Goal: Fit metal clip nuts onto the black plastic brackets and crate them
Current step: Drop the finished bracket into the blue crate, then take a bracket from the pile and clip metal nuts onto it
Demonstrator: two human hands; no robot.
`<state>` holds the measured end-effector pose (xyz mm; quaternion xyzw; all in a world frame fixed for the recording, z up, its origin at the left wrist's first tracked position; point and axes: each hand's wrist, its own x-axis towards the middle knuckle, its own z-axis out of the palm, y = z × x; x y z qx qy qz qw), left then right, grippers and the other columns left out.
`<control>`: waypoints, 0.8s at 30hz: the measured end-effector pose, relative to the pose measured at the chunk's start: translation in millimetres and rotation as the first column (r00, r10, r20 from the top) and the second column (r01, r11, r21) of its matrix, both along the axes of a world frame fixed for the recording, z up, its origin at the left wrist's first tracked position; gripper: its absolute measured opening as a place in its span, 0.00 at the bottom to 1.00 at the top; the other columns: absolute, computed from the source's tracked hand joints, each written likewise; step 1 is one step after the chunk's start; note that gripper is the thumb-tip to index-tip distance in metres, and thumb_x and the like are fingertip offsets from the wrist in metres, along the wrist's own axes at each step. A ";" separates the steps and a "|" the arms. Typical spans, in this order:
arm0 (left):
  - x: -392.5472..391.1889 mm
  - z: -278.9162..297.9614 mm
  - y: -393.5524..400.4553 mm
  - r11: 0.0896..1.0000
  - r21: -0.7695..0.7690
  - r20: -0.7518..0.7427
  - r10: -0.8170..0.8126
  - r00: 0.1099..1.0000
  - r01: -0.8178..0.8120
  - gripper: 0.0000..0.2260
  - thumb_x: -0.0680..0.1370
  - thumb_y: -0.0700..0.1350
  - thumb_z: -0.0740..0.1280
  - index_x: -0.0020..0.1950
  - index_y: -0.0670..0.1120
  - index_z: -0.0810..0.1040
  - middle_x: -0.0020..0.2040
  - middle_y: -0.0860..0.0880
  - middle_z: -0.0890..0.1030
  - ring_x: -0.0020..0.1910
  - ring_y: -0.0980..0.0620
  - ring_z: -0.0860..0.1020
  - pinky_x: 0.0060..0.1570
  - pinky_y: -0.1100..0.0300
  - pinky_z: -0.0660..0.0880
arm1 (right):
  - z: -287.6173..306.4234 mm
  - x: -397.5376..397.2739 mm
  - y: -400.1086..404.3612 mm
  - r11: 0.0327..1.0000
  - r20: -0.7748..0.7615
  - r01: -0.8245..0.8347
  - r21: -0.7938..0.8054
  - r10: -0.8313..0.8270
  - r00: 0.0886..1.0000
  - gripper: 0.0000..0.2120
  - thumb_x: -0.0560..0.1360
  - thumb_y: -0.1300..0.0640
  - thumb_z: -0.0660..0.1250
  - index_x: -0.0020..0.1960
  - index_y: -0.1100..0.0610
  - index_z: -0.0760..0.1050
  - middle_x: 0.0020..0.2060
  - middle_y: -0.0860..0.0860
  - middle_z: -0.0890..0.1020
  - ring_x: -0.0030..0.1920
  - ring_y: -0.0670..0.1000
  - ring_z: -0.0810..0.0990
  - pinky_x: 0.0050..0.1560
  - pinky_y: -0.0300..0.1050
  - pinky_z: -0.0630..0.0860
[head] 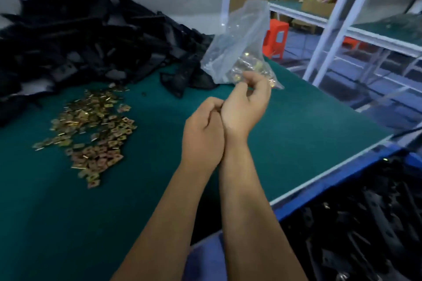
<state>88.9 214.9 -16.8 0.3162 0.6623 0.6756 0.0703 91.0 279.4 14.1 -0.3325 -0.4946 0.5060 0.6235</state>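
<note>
**Brass-coloured clip nuts out on the mat, most brackets not yet fitted**

Brass-coloured clip nuts [91,130] lie scattered loose on the green bench mat [296,139], left of centre. Behind them, a large heap of black plastic brackets [86,36] waits against the back wall, seemingly unfitted. More nuts sit in a clear plastic bag [239,48], which the right hand [245,102] pinches at its lower end, fingers curled, holding it tilted above the mat. The left hand [203,134] is curled just beside the right wrist; whether it holds anything I cannot tell. At lower right, a blue crate [338,180] below the bench edge holds a good many black brackets, with glints of metal on a few. So some crating looks done, while the heap suggests plenty is left. White shelving [338,20] and an orange stool [275,37] stand beyond.
</note>
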 end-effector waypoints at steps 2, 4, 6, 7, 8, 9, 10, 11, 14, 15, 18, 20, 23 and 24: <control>-30.9 -0.3 -25.0 0.993 -0.016 0.018 0.121 0.992 -0.121 0.13 0.74 0.43 0.55 0.40 0.53 0.78 0.36 0.57 0.81 0.36 0.57 0.78 0.36 0.57 0.75 | -3.2 -37.7 -23.5 0.984 0.069 -0.169 0.049 0.166 0.984 0.12 0.74 0.70 0.60 0.46 0.54 0.75 0.47 0.51 0.76 0.41 0.36 0.73 0.44 0.27 0.67; -58.3 -3.0 -50.1 0.973 -0.085 0.013 0.218 0.976 -0.217 0.13 0.76 0.43 0.55 0.42 0.53 0.78 0.37 0.56 0.81 0.36 0.57 0.79 0.36 0.53 0.77 | -8.7 -70.9 -44.0 0.941 0.201 -0.333 0.058 0.316 0.927 0.11 0.75 0.66 0.59 0.48 0.52 0.75 0.48 0.48 0.76 0.41 0.37 0.73 0.41 0.29 0.67; -80.9 -7.8 -72.7 0.943 -0.166 -0.030 0.288 0.957 -0.289 0.13 0.79 0.42 0.55 0.43 0.53 0.77 0.37 0.55 0.80 0.34 0.58 0.76 0.34 0.54 0.75 | -17.5 -98.3 -60.2 0.901 0.319 -0.429 0.061 0.390 0.864 0.11 0.76 0.63 0.59 0.49 0.50 0.75 0.49 0.46 0.76 0.41 0.38 0.74 0.38 0.31 0.67; -90.3 -10.4 -82.3 0.924 -0.218 -0.058 0.308 0.950 -0.313 0.13 0.79 0.41 0.55 0.42 0.53 0.76 0.36 0.54 0.79 0.33 0.58 0.75 0.33 0.56 0.72 | -22.7 -108.6 -66.8 0.889 0.355 -0.454 0.066 0.404 0.843 0.10 0.77 0.63 0.59 0.49 0.50 0.75 0.48 0.46 0.76 0.41 0.39 0.74 0.38 0.32 0.67; -98.5 -12.8 -90.3 0.907 -0.272 -0.078 0.313 0.947 -0.322 0.13 0.79 0.40 0.55 0.43 0.53 0.76 0.35 0.53 0.79 0.33 0.58 0.75 0.32 0.57 0.71 | -28.0 -117.0 -72.0 0.882 0.381 -0.467 0.069 0.409 0.829 0.10 0.77 0.63 0.60 0.49 0.50 0.75 0.48 0.45 0.76 0.41 0.41 0.74 0.38 0.34 0.67; -105.5 -15.1 -96.7 0.892 -0.324 -0.088 0.303 0.949 -0.315 0.13 0.79 0.40 0.55 0.44 0.52 0.77 0.36 0.53 0.79 0.34 0.57 0.76 0.33 0.56 0.72 | -33.4 -123.6 -75.4 0.881 0.410 -0.468 0.072 0.402 0.819 0.09 0.77 0.63 0.60 0.49 0.51 0.76 0.47 0.45 0.75 0.42 0.43 0.74 0.39 0.38 0.67; -111.5 -17.5 -101.0 0.876 -0.374 -0.093 0.289 0.953 -0.303 0.13 0.79 0.40 0.56 0.46 0.52 0.78 0.38 0.53 0.80 0.37 0.55 0.77 0.36 0.55 0.73 | -38.2 -127.9 -76.2 0.886 0.450 -0.457 0.079 0.378 0.809 0.09 0.77 0.63 0.60 0.50 0.52 0.76 0.47 0.45 0.75 0.44 0.45 0.74 0.41 0.40 0.67; -116.9 -19.3 -104.0 0.857 -0.423 -0.102 0.277 0.955 -0.294 0.12 0.79 0.40 0.56 0.48 0.51 0.79 0.40 0.53 0.80 0.40 0.52 0.78 0.40 0.53 0.75 | -42.3 -130.7 -74.9 0.897 0.501 -0.433 0.089 0.336 0.797 0.09 0.77 0.62 0.60 0.52 0.53 0.77 0.48 0.45 0.74 0.48 0.48 0.75 0.44 0.42 0.68; -127.8 -20.1 -105.2 0.801 -0.523 -0.133 0.261 0.956 -0.292 0.12 0.78 0.43 0.58 0.52 0.54 0.80 0.47 0.54 0.81 0.47 0.51 0.78 0.50 0.50 0.76 | -48.0 -134.4 -58.2 0.950 0.665 -0.280 0.136 0.122 0.737 0.12 0.75 0.61 0.62 0.56 0.53 0.79 0.58 0.52 0.73 0.60 0.57 0.70 0.60 0.51 0.67; -129.9 -19.5 -104.2 0.785 -0.545 -0.140 0.259 0.956 -0.293 0.12 0.78 0.44 0.59 0.52 0.55 0.80 0.49 0.55 0.82 0.49 0.52 0.78 0.51 0.51 0.75 | -48.4 -134.3 -52.1 0.965 0.725 -0.231 0.123 0.072 0.685 0.15 0.75 0.59 0.63 0.60 0.51 0.78 0.64 0.54 0.69 0.64 0.58 0.67 0.65 0.52 0.63; -135.3 -17.8 -100.9 0.751 -0.578 -0.157 0.282 0.946 -0.320 0.12 0.79 0.45 0.59 0.52 0.57 0.79 0.48 0.56 0.82 0.49 0.52 0.77 0.46 0.56 0.72 | -48.1 -135.2 -40.2 0.979 0.852 -0.203 0.011 0.097 0.515 0.22 0.76 0.53 0.64 0.70 0.44 0.69 0.76 0.58 0.52 0.74 0.60 0.53 0.71 0.58 0.51; -137.4 -17.1 -99.9 0.742 -0.584 -0.149 0.300 0.942 -0.329 0.12 0.79 0.45 0.59 0.53 0.57 0.80 0.48 0.56 0.82 0.48 0.52 0.77 0.46 0.56 0.73 | -49.4 -138.9 -39.3 0.982 0.859 -0.188 -0.008 0.103 0.501 0.25 0.76 0.52 0.63 0.72 0.44 0.65 0.78 0.59 0.47 0.76 0.60 0.49 0.71 0.60 0.50; -138.5 -16.7 -100.8 0.761 -0.568 -0.110 0.308 0.945 -0.314 0.11 0.79 0.46 0.59 0.53 0.56 0.80 0.46 0.55 0.83 0.47 0.51 0.78 0.48 0.54 0.76 | -48.4 -141.6 -37.0 0.993 0.849 -0.121 0.018 0.048 0.527 0.27 0.75 0.52 0.64 0.73 0.45 0.64 0.78 0.59 0.45 0.76 0.60 0.50 0.71 0.59 0.52; -138.8 -16.6 -101.4 0.770 -0.559 -0.099 0.307 0.947 -0.308 0.11 0.79 0.46 0.59 0.52 0.55 0.80 0.45 0.54 0.83 0.46 0.51 0.79 0.48 0.52 0.77 | -47.4 -141.0 -32.0 0.995 0.852 -0.094 0.021 0.031 0.522 0.27 0.75 0.52 0.64 0.73 0.44 0.65 0.78 0.60 0.45 0.76 0.61 0.50 0.71 0.59 0.52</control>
